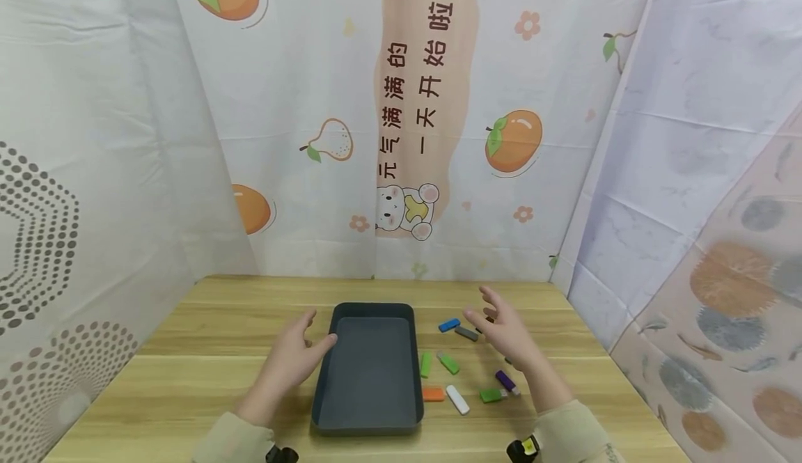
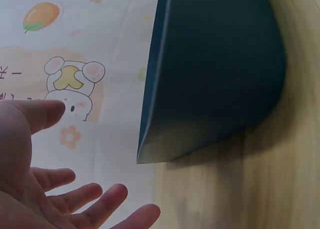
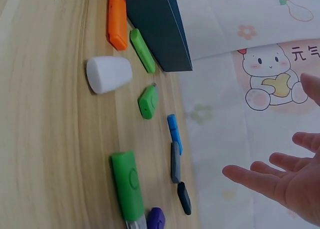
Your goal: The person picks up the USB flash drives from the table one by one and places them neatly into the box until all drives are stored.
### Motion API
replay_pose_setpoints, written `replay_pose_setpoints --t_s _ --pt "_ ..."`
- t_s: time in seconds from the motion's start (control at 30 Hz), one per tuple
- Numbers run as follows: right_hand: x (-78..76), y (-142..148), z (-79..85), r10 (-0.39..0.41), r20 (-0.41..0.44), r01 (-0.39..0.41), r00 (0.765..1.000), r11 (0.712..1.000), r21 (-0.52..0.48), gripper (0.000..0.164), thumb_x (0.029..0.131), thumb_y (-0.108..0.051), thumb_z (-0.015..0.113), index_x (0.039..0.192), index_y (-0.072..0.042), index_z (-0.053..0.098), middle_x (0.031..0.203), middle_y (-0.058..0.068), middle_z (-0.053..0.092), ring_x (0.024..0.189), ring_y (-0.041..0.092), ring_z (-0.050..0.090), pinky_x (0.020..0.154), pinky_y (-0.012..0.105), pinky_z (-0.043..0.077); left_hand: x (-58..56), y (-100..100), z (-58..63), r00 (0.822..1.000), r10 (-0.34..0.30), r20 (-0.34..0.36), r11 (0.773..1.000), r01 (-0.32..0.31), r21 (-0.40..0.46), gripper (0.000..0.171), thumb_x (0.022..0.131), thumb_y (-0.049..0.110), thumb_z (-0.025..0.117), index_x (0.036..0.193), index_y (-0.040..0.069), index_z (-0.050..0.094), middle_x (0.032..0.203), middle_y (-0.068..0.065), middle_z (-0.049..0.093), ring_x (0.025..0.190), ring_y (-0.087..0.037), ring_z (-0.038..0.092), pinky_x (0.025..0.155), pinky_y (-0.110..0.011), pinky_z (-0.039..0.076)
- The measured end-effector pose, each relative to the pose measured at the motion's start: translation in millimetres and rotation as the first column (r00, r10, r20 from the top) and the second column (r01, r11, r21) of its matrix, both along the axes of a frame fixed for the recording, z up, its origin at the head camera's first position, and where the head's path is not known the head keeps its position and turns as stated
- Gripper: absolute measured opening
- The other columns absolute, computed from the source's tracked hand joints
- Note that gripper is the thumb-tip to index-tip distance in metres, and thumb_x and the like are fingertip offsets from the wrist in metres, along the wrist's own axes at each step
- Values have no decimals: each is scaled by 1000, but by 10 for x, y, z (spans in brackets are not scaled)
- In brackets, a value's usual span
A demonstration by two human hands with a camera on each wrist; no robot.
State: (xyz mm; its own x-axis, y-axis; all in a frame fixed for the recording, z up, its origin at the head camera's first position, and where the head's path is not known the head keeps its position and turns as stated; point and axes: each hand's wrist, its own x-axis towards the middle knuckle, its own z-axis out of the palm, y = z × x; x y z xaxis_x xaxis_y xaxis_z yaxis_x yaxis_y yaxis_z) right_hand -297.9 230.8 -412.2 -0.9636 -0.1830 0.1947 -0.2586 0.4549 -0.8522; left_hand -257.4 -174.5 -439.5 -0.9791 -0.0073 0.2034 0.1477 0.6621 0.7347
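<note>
A dark grey rectangular tray (image 1: 371, 372) lies in the middle of the wooden table with nothing in it. My left hand (image 1: 296, 353) hovers by its left rim, fingers spread and holding nothing. To the tray's right are scattered USB flash drives: blue (image 1: 449, 325), grey (image 1: 466, 333), orange (image 1: 433, 394), white (image 1: 457, 399), purple (image 1: 506, 381) and several green ones, such as the one with a bare metal plug (image 3: 127, 184). Above the far right drives is my right hand (image 1: 510, 331), empty, its fingers apart. It partly hides a black drive (image 3: 184, 198) in the head view.
Wooden tabletop (image 1: 207, 351) extends left of the tray. A white curtain (image 1: 301, 212) with fruit prints hangs behind the table's far edge, and patterned cloths hang at the left (image 1: 94, 191) and right (image 1: 689, 191).
</note>
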Motion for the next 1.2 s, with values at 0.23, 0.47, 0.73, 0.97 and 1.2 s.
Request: replay_pose_setpoints --t_s 0.23,0.47,0.73,0.97,1.2 --pt "-46 -47 -80 -7 61 10 998 998 -58 81 97 -43 67 160 -10 28 160 28 26 140 55 32 90 58 55 -5 27 -65 999 -13 32 997 11 70 68 96 34 69 147 -6 46 141 -32 51 109 -42 66 84 -51 58" --pt "-64 -161 -116 -15 78 22 997 997 -79 76 98 -36 69 159 -10 31 158 29 29 138 55 36 86 58 56 -28 52 -148 997 -8 81 998 3 57 56 92 15 71 140 -8 55 133 -32 58 112 -41 64 91 -55 54" --pt "-86 -265 -235 -21 92 29 996 996 -90 75 99 -31 68 159 -10 31 157 30 30 136 56 38 86 59 56 -27 75 -191 994 -1 109 995 -10 94 55 88 6 68 140 -7 55 127 -29 61 106 -39 64 78 -48 59" --pt "-118 -355 -325 -18 130 29 991 996 -84 72 98 -32 69 158 -13 35 155 27 36 135 51 43 84 55 58 -7 83 -206 989 1 146 982 -29 186 56 84 -3 65 139 -8 55 126 -30 59 81 -28 65 50 -36 57" --pt "-131 -398 -357 2 151 12 989 996 -91 74 96 -36 72 158 -14 37 155 24 37 136 50 42 82 55 58 -4 103 -199 987 -16 159 984 -12 175 53 84 -4 66 136 -9 57 119 -27 61 71 -22 63 48 -36 56"
